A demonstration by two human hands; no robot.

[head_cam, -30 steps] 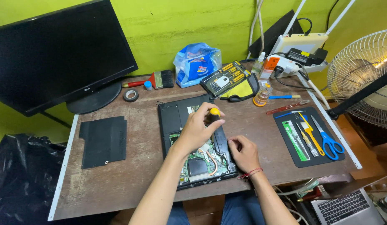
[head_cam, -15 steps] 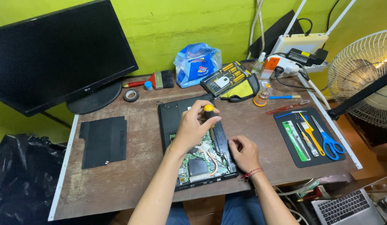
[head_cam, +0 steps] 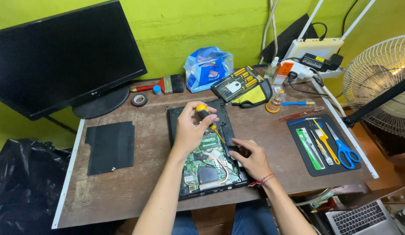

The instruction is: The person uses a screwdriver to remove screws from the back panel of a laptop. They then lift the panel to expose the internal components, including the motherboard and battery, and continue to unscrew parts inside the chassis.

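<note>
An opened black laptop (head_cam: 176, 124) lies bottom-up on the wooden desk, its green circuit board and copper heat pipe exposed. My left hand (head_cam: 190, 129) grips a yellow-and-black screwdriver (head_cam: 204, 112), tip down at the laptop's right side. Beside it, my right hand (head_cam: 251, 157) rests on the laptop's right edge, fingers pressing the black casing. A red thread bracelet circles the right wrist.
Removed black cover panel (head_cam: 111, 147) lies left. Monitor (head_cam: 63, 56) at back left, tape roll (head_cam: 139, 99), brush (head_cam: 161, 85), blue bag (head_cam: 207, 69), screwdriver kit (head_cam: 239, 83), small bottle (head_cam: 276, 101). A black mat (head_cam: 326, 146) with scissors and tools lies right. Fan (head_cam: 379, 82) at right edge.
My left hand with the screwdriver has shifted slightly up and turned on the spot. The right hand stays on the laptop's edge.
</note>
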